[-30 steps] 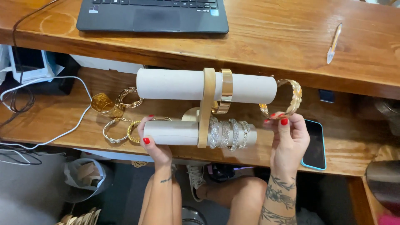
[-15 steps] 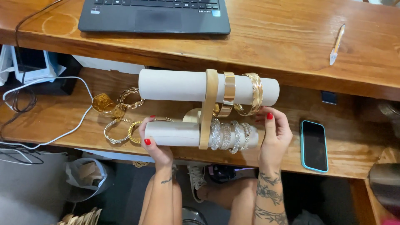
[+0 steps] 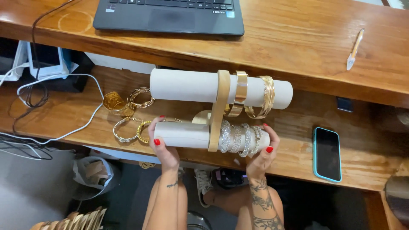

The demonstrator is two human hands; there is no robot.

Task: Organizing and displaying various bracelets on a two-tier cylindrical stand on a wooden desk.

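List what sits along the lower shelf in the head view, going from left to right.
White cable → loose gold bangles → left hand gripping the lower white roll → sparkly silver bracelets on that roll → right hand at the roll's end → phone with teal case.

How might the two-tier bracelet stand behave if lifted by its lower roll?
The bracelet stand looks rigid yet top-heavy, so probably tippy. Gold bangles hang loose on the upper roll and may slide.
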